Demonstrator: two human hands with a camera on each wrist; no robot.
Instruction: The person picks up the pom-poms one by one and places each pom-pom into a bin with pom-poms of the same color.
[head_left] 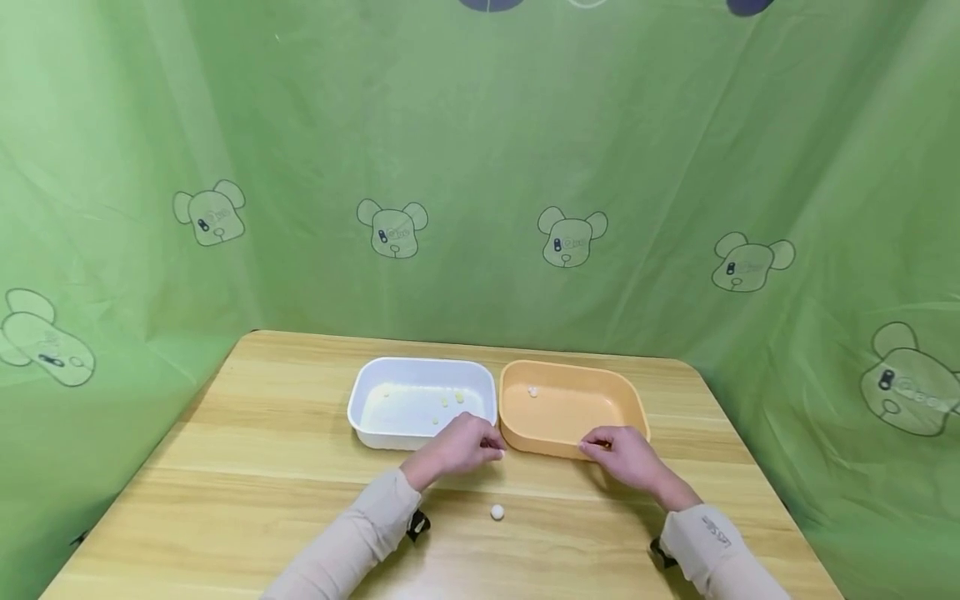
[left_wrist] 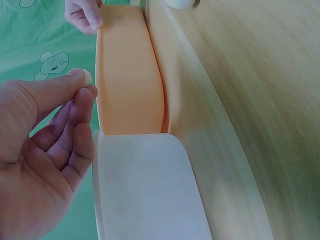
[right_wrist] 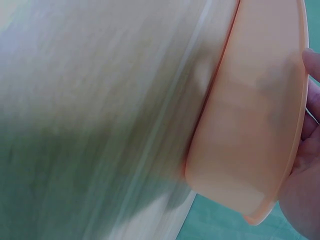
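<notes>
Thumb and index finger of my left hand (head_left: 459, 444) pinch a small cream-coloured lump (left_wrist: 87, 77), its other fingers loosely curled. That hand is over the front right corner of the white tray (head_left: 382, 439), close to where the trays meet. My right hand (head_left: 628, 457) holds the front rim of the orange tray (right_wrist: 245, 125) near its right end, thumb on the rim and fingers curled on the inner side. Several little yellowish pieces (head_left: 460, 397) lie in the white tray. One small whitish piece (head_left: 532, 392) sits in the orange tray, at the left.
A white ball (head_left: 497, 512) lies on the wooden table (head_left: 247, 433) in front of the trays, between the forearms. The two trays stand side by side. Green curtain (head_left: 480, 292) with bear-head prints hangs behind the table and along both sides.
</notes>
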